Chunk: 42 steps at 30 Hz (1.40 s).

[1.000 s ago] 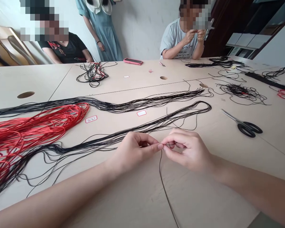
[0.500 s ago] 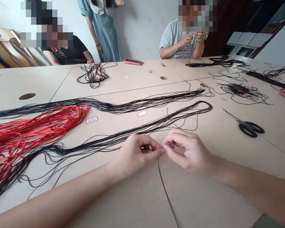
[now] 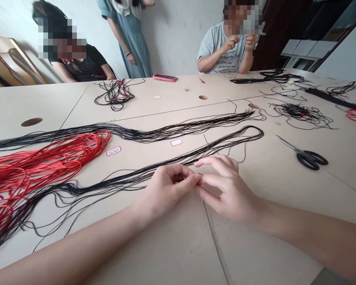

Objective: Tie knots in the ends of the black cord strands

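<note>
Left hand [image 3: 168, 189] and right hand [image 3: 230, 192] meet, pinching a thin black cord [image 3: 214, 238] that trails below them; scissors [image 3: 301, 152] lie rightward.

Pink-cased phone [image 3: 165, 77] nr far edge of table [image 3: 47, 99] — wooden chair [image 3: 22, 59] bkgd L — person in blue [image 3: 133, 43] stndg behind.

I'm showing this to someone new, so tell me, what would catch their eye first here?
Probably the bright red cord heaped on the left of the table, beside long black bundles. Next, the left hand and right hand, close together at front center, with a thin black string trailing below them. To their right lie black-handled scissors.
</note>
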Available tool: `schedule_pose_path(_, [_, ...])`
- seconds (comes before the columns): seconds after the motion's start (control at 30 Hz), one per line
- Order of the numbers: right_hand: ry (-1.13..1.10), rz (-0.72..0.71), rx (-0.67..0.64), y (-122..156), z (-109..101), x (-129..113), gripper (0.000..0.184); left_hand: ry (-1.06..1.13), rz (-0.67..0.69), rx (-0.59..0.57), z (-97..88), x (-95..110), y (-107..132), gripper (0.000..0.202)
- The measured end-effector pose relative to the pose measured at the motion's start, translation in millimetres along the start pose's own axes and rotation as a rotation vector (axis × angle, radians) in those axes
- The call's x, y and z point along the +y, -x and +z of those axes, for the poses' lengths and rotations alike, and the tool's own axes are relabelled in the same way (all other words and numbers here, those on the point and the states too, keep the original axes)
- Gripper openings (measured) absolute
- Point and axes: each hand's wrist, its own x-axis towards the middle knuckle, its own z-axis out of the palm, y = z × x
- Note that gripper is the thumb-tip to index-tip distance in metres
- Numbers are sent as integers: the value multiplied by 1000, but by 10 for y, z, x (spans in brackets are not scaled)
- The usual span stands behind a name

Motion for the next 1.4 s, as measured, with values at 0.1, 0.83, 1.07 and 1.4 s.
schedule_pose_path(0.1, [-6, -16, -24, -5, 2, 11, 16, -9, -13, 0, 10, 17, 6, 25])
schedule_pose_path(0.83, [-683, 234, -133, -14, -91, 87, 16, -53, -87, -41, -26, 23, -16, 33])
schedule_pose_path(1.07, [-641, 276, -187, -36, -86, 57, 8, -41, -128, -112, -41, 39, 0, 38])
schedule_pose_path(1.4, [-448, 113, -25, -36, -80, 65, 6, -58, -66, -112, -18, 41, 12, 23])
